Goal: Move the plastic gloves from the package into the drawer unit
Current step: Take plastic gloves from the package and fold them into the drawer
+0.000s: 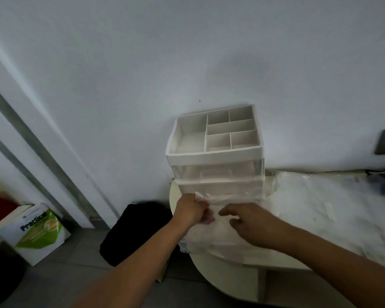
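White wall (187, 52), cream table (218, 283) | drawer unit (216, 152) | left hand (192, 210) clutches plastic gloves (209, 235) | right hand (251, 223) on them, grip unclear

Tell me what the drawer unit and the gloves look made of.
Drawer unit: likely rigid plastic; opaque matte cream tray on top, see-through drawer fronts below. Gloves: likely thin clear plastic film; translucent, crumpled, draping limply from the left hand.

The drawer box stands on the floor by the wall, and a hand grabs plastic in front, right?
No, the drawer unit stands on the cream table, not the floor, per the head view. The left hand does grip clear plastic.
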Demonstrator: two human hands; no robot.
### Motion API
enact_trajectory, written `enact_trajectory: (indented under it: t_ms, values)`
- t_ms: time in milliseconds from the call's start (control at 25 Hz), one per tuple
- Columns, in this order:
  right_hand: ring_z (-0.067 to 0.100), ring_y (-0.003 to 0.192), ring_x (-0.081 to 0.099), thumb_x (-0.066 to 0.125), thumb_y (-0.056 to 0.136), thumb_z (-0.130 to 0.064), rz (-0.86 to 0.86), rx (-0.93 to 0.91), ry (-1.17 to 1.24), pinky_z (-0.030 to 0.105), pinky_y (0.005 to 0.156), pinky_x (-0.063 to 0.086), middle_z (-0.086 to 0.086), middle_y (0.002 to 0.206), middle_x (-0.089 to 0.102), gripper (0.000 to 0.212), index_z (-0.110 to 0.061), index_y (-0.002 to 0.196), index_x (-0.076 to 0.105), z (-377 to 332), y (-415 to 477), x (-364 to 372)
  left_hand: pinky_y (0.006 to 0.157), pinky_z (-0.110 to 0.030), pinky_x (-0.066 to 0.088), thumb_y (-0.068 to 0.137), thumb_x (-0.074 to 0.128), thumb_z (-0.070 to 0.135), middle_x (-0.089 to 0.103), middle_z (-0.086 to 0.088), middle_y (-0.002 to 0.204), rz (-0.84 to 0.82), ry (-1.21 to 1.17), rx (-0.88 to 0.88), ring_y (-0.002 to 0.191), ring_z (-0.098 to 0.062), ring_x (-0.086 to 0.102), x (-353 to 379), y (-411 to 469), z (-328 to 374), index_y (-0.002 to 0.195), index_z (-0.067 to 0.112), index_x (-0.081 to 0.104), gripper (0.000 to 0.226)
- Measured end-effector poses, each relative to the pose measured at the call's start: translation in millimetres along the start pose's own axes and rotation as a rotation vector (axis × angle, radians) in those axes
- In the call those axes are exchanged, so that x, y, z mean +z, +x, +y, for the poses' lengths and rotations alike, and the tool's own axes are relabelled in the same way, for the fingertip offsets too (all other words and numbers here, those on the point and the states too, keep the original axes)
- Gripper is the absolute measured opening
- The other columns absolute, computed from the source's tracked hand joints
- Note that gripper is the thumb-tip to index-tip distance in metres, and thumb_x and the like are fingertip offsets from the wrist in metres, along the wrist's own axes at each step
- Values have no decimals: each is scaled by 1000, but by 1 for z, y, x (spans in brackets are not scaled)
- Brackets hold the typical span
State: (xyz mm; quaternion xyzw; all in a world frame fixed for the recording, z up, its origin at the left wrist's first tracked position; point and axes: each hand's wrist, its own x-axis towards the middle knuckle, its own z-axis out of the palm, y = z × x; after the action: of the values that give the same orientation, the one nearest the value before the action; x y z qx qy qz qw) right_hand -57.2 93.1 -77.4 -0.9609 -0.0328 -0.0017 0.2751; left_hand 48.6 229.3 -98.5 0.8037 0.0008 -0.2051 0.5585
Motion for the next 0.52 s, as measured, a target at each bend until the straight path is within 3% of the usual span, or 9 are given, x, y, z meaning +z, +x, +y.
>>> enact_trajectory:
  t_ms: [160, 360, 520]
  values:
    - [18, 145, 16, 33, 102, -19, -162, 6, -195, 24, 115, 10, 6, 158, 13, 53, -13, 151, 13, 18, 13, 28, 52, -33, 55, 92, 54, 2, 64, -13, 58, 42, 108, 2, 52, -24, 64, -5, 8, -7, 67, 0, 60, 26]
    - [23, 145, 13, 37, 100, -32, -249, 55, -262, 32, 116, 13, 8, 159, 6, 59, -12, 151, 13, 20, 28, 37, 69, -46, 59, 90, 55, 5, 65, -14, 69, 114, 328, 177, 63, -26, 67, -15, 4, -11, 76, 1, 62, 16]
    - [27, 140, 24, 45, 96, -32, -285, 80, -281, 35, 113, 24, 4, 159, 4, 61, -15, 150, 20, 24, 37, 39, 77, -30, 48, 95, 52, 28, 65, -8, 104, 289, 1089, 440, 94, -21, 64, -22, -15, 6, 112, 6, 56, 28]
